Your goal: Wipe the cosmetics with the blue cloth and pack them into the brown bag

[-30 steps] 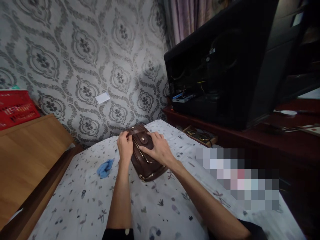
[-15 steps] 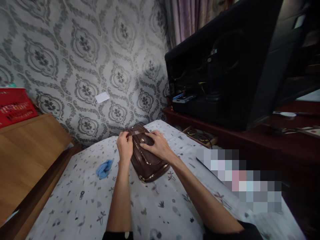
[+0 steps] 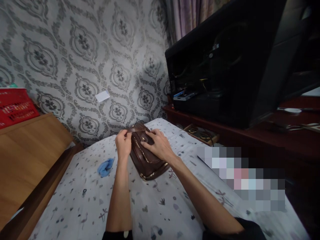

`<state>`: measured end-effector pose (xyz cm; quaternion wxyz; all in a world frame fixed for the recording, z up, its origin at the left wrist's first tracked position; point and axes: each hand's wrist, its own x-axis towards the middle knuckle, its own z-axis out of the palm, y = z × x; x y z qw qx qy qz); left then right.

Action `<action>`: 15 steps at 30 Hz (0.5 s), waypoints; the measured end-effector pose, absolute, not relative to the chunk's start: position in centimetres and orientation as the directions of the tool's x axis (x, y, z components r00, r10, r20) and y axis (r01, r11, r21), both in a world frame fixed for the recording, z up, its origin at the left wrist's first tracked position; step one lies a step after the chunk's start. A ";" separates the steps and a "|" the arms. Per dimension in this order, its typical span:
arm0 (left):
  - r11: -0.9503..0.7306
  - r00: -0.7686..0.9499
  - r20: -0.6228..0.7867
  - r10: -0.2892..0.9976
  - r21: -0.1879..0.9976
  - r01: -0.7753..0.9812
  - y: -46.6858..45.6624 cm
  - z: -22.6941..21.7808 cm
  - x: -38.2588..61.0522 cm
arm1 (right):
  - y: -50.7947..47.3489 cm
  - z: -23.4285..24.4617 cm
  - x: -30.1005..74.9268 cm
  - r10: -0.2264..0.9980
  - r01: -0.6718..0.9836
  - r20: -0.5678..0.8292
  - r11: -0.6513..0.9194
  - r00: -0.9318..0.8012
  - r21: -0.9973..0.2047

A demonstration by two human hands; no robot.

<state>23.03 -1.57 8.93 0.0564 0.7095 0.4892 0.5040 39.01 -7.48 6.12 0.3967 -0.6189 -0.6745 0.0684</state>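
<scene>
A dark brown leather bag with gold zips lies on the patterned white sheet. My left hand is closed at the bag's far left edge, pinching one end of a brown strap that runs across the top. On the bag's right side rests my right hand, thumb and fingers apart, its index fingertip by the strap's other end. A small metal stud shows between the hands. To the left of my left forearm lies a crumpled blue cloth, untouched.
A wooden board with a red basket borders the left. At right, a large black case stands on a dark red desk. A small open box sits below. A blurred-out flat object lies on the sheet's right.
My left hand has shifted slightly up and left with the strap end. The right hand stays on the bag. The view has moved a little.
</scene>
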 end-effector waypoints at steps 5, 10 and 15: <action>-0.499 0.133 0.650 0.748 0.419 0.758 -3.1 10.1 23.2 | -7.7 6.1 38.9 0.887 0.779 0.453 0.222 0.089 -0.587; -0.439 0.177 0.637 0.750 0.280 0.853 -4.0 10.3 24.4 | -7.5 5.3 38.9 0.851 0.735 0.510 0.265 0.127 -0.624; -0.469 0.312 0.572 0.759 0.148 0.871 -2.7 10.6 26.7 | -7.0 4.5 39.0 0.798 0.694 0.580 0.325 0.163 -0.642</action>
